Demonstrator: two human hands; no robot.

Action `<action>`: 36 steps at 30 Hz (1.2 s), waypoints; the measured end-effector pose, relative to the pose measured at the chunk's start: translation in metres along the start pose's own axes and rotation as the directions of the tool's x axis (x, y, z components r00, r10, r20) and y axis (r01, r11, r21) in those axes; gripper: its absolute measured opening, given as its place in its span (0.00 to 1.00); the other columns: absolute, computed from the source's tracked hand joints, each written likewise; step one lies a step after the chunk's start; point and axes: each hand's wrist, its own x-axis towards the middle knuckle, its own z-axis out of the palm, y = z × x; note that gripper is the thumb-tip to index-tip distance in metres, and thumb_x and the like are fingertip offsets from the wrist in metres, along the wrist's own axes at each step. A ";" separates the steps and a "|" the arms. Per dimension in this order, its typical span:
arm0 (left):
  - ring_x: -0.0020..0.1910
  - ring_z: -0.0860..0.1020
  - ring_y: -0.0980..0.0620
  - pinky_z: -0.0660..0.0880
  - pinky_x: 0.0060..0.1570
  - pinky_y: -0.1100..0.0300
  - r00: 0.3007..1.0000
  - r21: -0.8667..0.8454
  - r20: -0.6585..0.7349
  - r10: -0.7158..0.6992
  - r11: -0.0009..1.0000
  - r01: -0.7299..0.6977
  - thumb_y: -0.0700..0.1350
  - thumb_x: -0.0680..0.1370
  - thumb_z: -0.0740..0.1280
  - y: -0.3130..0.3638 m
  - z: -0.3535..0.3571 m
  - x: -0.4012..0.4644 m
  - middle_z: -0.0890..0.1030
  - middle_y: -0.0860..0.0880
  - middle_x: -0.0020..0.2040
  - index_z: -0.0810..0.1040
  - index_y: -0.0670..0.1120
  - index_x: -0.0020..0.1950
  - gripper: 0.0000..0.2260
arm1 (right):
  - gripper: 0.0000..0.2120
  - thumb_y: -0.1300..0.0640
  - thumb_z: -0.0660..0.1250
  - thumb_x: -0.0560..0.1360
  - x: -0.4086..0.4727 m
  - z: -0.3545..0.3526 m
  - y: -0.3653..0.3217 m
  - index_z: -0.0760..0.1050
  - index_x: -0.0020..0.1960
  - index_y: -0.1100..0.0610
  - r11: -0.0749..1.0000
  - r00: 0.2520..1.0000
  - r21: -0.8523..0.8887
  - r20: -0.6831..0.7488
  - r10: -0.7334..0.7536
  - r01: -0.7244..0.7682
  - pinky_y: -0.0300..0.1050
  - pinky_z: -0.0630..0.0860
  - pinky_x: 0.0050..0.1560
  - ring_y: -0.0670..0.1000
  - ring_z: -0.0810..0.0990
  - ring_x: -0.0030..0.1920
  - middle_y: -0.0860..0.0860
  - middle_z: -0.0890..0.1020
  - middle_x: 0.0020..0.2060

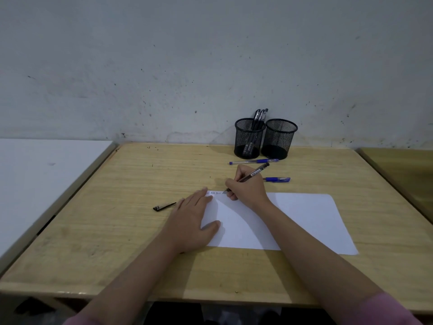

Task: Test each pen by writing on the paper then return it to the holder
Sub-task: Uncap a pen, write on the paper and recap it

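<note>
On the paper's (pixel 293 221) far left corner, our right hand (pixel 249 188) pinches a black pen (pixel 254 175), tip touching the sheet. Our left hand (pixel 192 221) lies flat, fingers spread, pinning the paper's left edge. Beyond the paper stand two mesh holders (pixel 278 139).

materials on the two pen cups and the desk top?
Pen cups: black wire mesh, likely coated metal; the weave is see-through, pens visible through the left one. Desk top: pale wood grain with a low sheen, rounded edge; could be laminate or veneer rather than solid wood, the picture leaves that open.
</note>
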 end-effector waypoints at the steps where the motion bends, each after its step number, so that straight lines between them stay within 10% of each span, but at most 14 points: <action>1: 0.74 0.52 0.57 0.49 0.73 0.52 1.000 0.002 0.002 0.001 1.000 -0.001 0.67 0.66 0.48 0.000 0.000 0.000 0.53 0.55 0.76 0.58 0.51 0.73 0.38 | 0.17 0.70 0.67 0.70 0.000 0.000 0.000 0.63 0.30 0.58 1.000 1.000 0.007 -0.003 0.002 -0.002 0.39 0.72 0.22 0.51 0.79 0.23 0.54 0.70 0.22; 29: 0.74 0.53 0.57 0.51 0.74 0.50 1.000 -0.023 -0.005 -0.009 1.000 0.009 0.67 0.66 0.50 0.002 -0.002 -0.001 0.54 0.55 0.76 0.59 0.51 0.73 0.38 | 0.12 0.70 0.65 0.69 -0.001 -0.001 -0.001 0.65 0.33 0.60 0.997 0.995 0.058 -0.082 0.049 -0.045 0.40 0.72 0.22 0.51 0.77 0.22 0.59 0.73 0.25; 36: 0.65 0.71 0.48 0.58 0.70 0.44 0.967 0.054 -0.253 -0.032 0.997 0.047 0.58 0.69 0.55 0.004 -0.003 -0.004 0.76 0.46 0.63 0.77 0.45 0.57 0.25 | 0.18 0.56 0.75 0.69 -0.001 -0.006 -0.008 0.66 0.34 0.58 0.980 0.989 0.165 -0.081 0.126 -0.111 0.39 0.70 0.21 0.51 0.76 0.20 0.59 0.78 0.23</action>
